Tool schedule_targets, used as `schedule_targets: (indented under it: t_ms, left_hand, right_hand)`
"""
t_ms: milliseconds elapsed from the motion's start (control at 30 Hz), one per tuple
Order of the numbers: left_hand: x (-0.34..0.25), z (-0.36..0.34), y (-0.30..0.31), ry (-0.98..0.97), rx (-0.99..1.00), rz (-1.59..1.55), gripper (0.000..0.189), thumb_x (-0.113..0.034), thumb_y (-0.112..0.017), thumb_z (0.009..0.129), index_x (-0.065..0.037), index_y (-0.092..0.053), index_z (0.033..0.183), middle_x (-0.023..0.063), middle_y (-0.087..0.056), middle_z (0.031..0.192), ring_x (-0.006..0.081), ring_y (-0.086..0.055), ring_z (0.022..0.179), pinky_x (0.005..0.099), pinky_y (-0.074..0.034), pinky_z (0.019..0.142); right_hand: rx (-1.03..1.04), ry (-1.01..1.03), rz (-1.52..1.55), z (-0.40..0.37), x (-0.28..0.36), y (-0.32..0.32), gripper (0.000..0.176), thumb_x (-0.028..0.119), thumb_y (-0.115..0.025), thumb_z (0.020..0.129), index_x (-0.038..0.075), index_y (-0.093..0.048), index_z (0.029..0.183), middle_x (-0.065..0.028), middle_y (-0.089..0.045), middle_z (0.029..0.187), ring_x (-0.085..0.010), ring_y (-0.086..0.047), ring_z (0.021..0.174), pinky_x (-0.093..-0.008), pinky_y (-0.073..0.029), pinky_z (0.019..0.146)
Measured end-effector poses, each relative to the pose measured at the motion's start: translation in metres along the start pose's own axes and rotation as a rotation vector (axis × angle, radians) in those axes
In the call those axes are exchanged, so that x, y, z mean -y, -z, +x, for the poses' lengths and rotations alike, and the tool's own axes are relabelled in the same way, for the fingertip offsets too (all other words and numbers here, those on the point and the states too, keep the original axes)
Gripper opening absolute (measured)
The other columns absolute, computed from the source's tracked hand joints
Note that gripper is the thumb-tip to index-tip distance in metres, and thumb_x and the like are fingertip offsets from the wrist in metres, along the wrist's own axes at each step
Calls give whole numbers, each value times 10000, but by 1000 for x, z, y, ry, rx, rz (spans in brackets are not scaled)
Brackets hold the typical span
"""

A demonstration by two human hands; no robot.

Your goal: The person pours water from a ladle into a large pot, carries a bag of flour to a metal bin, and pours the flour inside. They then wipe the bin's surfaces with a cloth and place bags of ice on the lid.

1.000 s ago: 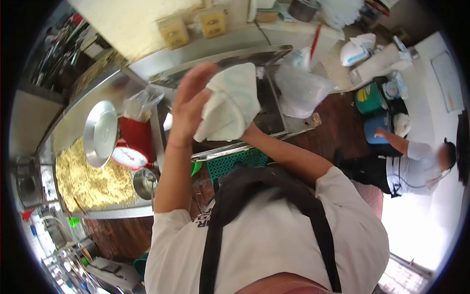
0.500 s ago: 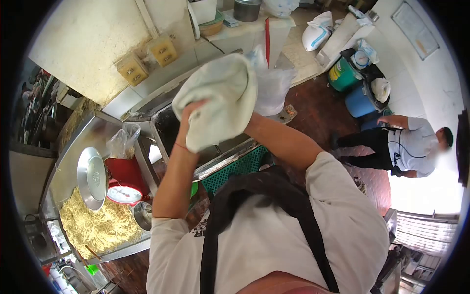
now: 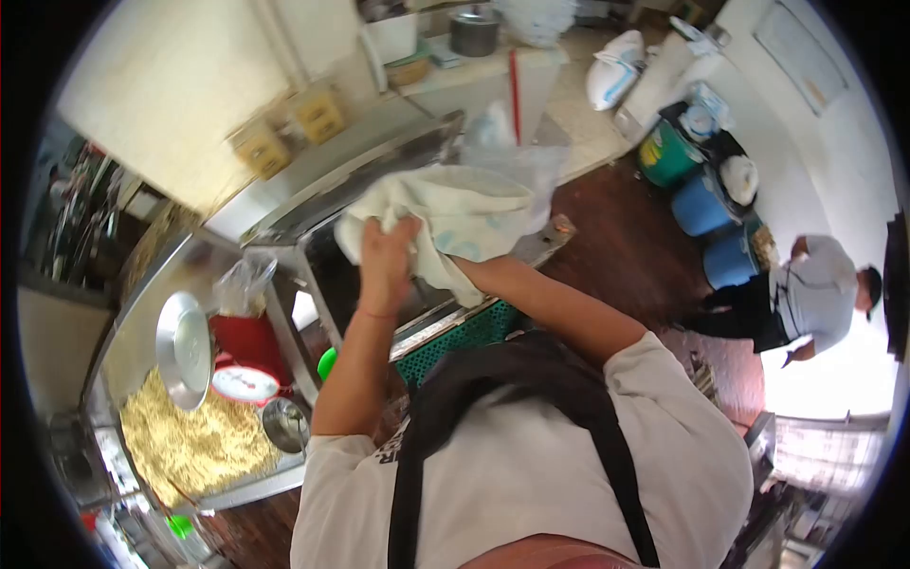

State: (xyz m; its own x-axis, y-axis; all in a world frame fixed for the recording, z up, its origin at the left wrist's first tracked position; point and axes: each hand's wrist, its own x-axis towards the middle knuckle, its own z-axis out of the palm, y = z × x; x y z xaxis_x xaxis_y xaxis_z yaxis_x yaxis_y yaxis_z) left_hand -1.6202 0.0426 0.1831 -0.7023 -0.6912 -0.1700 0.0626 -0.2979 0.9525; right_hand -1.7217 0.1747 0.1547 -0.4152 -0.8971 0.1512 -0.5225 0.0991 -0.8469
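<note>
A whitish cloth [image 3: 464, 213] with faint bluish marks is bunched and draped in front of me, above a dark metal basin [image 3: 327, 256]. My left hand [image 3: 387, 254] has its fingers closed on the near left part of this cloth. My right hand reaches in under the cloth's lower right side. Its fingers are hidden by the folds, so their grip cannot be seen. One corner of the cloth hangs down between my two forearms.
Left of me, yellow noodles [image 3: 190, 441] fill a metal tray beside a red weighing scale [image 3: 248, 365] with a metal pan. A green crate [image 3: 455, 346] is close to my waist. Several bins [image 3: 700, 209] line the right wall, near another person [image 3: 810, 294].
The cloth has dropped lower and spread to the right, from a rounded bundle to a flatter drape. Both my hands have come down. The other person has shifted and turned.
</note>
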Motion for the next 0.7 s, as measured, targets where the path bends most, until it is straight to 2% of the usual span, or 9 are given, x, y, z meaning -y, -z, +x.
schedule_targets:
  t_ms: [100,133,200,233,367,467,533,600,700]
  left_hand:
    - [-43,13,-18,-569,177,130,352,-27,-647,899,0,-558,1238,100,-649,1178,175,-609,1045,319,-486,919]
    - [-60,30,-17,-895,58,471,296,-40,-658,911,14,-593,1195,99,-655,1170,197,-596,1076,355,-460,955]
    - [-98,57,-13,-1083,-254,875,259,-70,-683,907,52,-636,1131,162,-672,1134,260,-615,1041,379,-452,944]
    - [-122,72,-23,-1269,-269,639,276,-93,-700,896,57,-650,1122,189,-675,1110,300,-620,1014,395,-463,907]
    - [-163,123,-9,-1309,-316,870,272,-161,-756,837,28,-685,1019,234,-671,1074,393,-620,993,467,-484,872]
    - [-116,169,43,-940,-78,1814,315,-198,-758,828,35,-685,1027,249,-673,1039,426,-617,976,480,-478,869]
    - [-103,122,16,-952,93,1301,352,-249,-755,839,35,-687,1035,256,-669,1043,433,-613,1012,476,-475,886]
    - [-94,82,-19,-505,-137,1245,441,-286,-747,855,41,-666,1140,248,-645,1197,403,-573,1168,448,-450,986]
    - [-55,69,-60,-784,-223,1195,462,-266,-722,866,29,-628,1209,245,-625,1225,406,-556,1190,449,-432,1029]
  right_hand:
    - [-52,128,-352,4,28,34,545,379,-556,974,90,-475,1429,-169,-477,1454,-367,-527,1252,-438,-406,1081]
    - [-79,160,-352,2,46,44,533,358,-566,972,86,-481,1422,-172,-486,1441,-370,-541,1231,-436,-422,1064]
    - [-131,239,-270,-8,60,60,508,285,-604,956,76,-497,1405,-170,-529,1385,-351,-566,1197,-425,-450,1026]
    - [-156,286,-189,-16,61,69,498,234,-630,941,71,-507,1395,-165,-563,1342,-330,-577,1184,-418,-462,1004]
    - [-95,121,-94,-73,27,94,502,149,-667,919,83,-517,1394,-146,-614,1257,-289,-603,1121,-400,-477,965]
    - [-53,-80,-94,-124,-16,110,444,161,-657,926,72,-559,1351,-140,-620,1194,-292,-621,1025,-386,-501,897]
    - [-74,-186,-44,-156,-38,123,401,161,-654,924,60,-592,1307,-140,-628,1138,-300,-627,984,-387,-508,868]
    - [-105,-279,33,-178,-58,138,368,137,-653,919,50,-614,1275,-137,-645,1090,-282,-644,953,-370,-510,867]
    - [-108,-374,104,-196,-72,170,368,112,-654,914,37,-611,1271,-136,-658,1092,-251,-654,962,-342,-508,875]
